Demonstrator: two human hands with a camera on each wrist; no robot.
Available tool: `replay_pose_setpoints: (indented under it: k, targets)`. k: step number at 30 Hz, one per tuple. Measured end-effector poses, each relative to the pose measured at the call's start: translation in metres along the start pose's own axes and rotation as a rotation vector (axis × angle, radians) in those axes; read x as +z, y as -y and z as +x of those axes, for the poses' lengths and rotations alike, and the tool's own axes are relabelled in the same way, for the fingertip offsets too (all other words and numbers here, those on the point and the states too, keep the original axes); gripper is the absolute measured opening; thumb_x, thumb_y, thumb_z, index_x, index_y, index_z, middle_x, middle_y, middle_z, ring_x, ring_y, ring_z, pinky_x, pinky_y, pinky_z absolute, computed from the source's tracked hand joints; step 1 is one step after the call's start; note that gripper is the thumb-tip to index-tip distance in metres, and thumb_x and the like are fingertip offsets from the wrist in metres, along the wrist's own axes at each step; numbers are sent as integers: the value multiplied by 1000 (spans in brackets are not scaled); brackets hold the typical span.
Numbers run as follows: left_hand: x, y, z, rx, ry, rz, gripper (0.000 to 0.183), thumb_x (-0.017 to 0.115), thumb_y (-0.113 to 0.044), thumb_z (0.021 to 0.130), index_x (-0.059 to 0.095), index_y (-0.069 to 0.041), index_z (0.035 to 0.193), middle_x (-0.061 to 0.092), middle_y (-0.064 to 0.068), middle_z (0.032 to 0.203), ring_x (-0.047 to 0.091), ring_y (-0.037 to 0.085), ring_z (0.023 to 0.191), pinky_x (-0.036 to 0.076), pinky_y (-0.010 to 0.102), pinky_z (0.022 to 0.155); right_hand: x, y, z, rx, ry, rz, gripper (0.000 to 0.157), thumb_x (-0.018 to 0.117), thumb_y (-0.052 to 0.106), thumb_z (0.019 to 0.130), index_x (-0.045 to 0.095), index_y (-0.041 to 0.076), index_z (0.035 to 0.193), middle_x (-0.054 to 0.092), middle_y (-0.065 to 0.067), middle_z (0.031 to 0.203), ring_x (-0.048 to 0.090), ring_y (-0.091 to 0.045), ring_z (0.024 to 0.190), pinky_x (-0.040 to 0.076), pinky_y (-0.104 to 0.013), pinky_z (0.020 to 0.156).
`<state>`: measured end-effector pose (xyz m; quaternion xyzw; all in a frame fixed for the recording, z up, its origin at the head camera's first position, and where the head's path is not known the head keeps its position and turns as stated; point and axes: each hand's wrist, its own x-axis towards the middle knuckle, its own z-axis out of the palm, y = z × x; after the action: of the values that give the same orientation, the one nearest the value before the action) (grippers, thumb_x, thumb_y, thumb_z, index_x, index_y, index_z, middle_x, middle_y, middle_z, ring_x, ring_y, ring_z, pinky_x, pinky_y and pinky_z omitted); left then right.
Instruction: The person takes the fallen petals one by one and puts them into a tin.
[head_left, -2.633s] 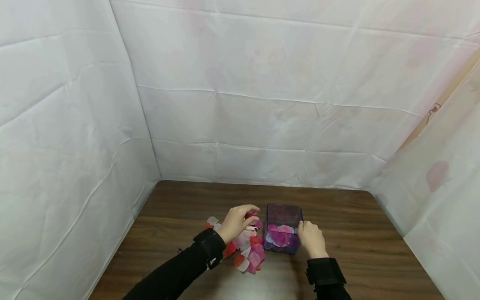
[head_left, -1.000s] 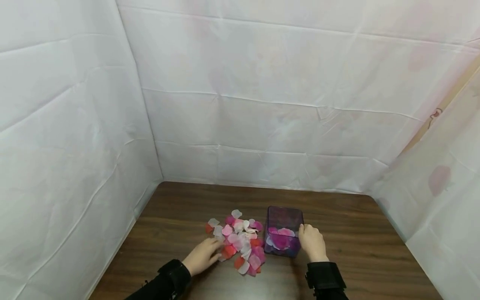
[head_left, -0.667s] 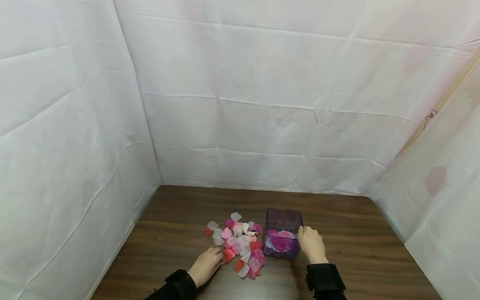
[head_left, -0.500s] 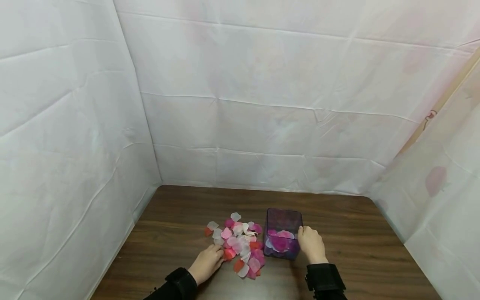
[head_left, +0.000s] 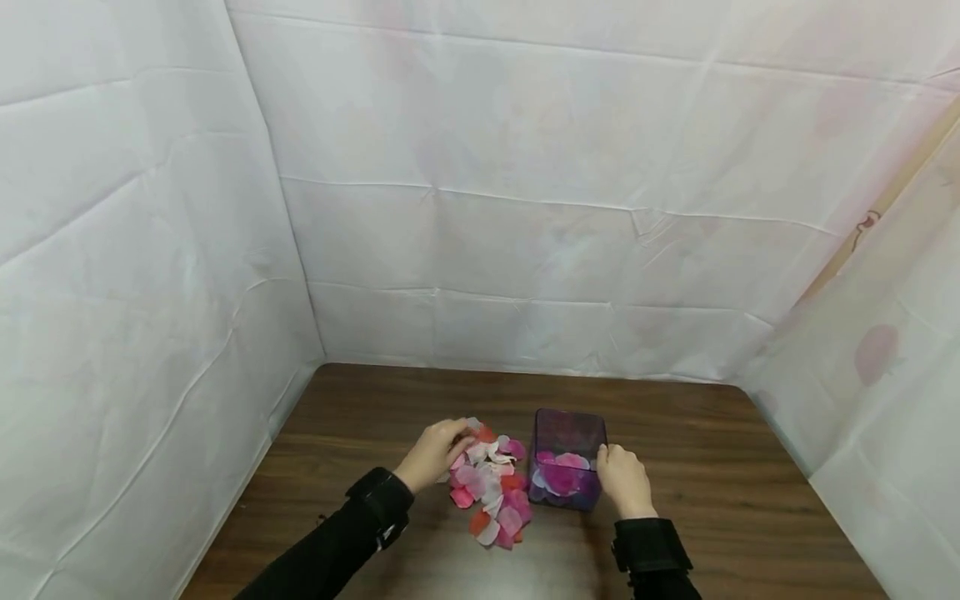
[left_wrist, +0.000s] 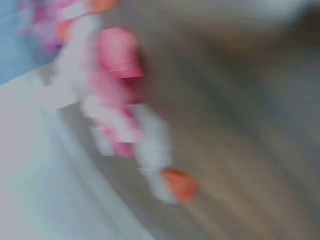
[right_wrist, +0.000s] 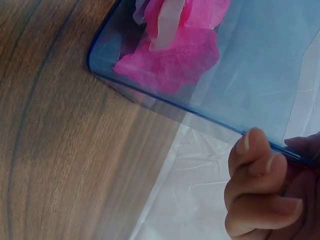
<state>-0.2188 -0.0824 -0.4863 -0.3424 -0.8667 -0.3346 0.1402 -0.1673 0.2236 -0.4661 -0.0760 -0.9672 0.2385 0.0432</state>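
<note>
My left hand [head_left: 433,454] is over the far left side of a loose heap of artificial flower petals [head_left: 491,483] in pink, white and red. A red petal [head_left: 485,434] is pinched at its fingertips. My right hand [head_left: 625,481] grips the right wall of a see-through purple box [head_left: 567,425]. In the right wrist view, fingers [right_wrist: 257,172] bend at the box's rim, and magenta petals [right_wrist: 172,60] lie inside. The left wrist view is blurred by motion; an orange-red petal [left_wrist: 180,185] and white and pink ones show there on the table.
The box stands just right of the heap on a brown wood-grain table [head_left: 720,467]. White cloth walls [head_left: 525,250] enclose the table at the back, left and right. Dark wristbands [head_left: 651,543] sit on both wrists.
My left hand moved from the heap's near left side up and to the right, taking the red petal from there with it. The right hand stays on the box.
</note>
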Motion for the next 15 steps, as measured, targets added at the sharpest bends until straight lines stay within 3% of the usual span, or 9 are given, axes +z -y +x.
replay_pose_setpoints:
  k: [6,11,15]
  targets:
    - [-8,-19,36,-37,29,-107,21,59,-10,92,60,-11,113,66,0,88,59,11,76,47,19,65,-3,2,-1,16,23,16,40,36,17,98,39,7,60,45,-8,61,45,-22,59,38,-36,54]
    - [-8,-15,36,-68,99,-100,27,60,-3,90,59,-9,116,66,1,88,63,15,78,48,21,66,-1,1,1,7,14,11,41,35,16,98,40,6,59,46,-8,60,47,-22,58,39,-37,54]
    - [-5,-6,31,-50,140,15,27,59,3,87,61,-7,113,68,4,91,62,14,79,50,23,68,-1,-1,4,-3,2,-2,41,36,15,98,44,4,59,55,-15,64,56,-27,61,42,-42,55]
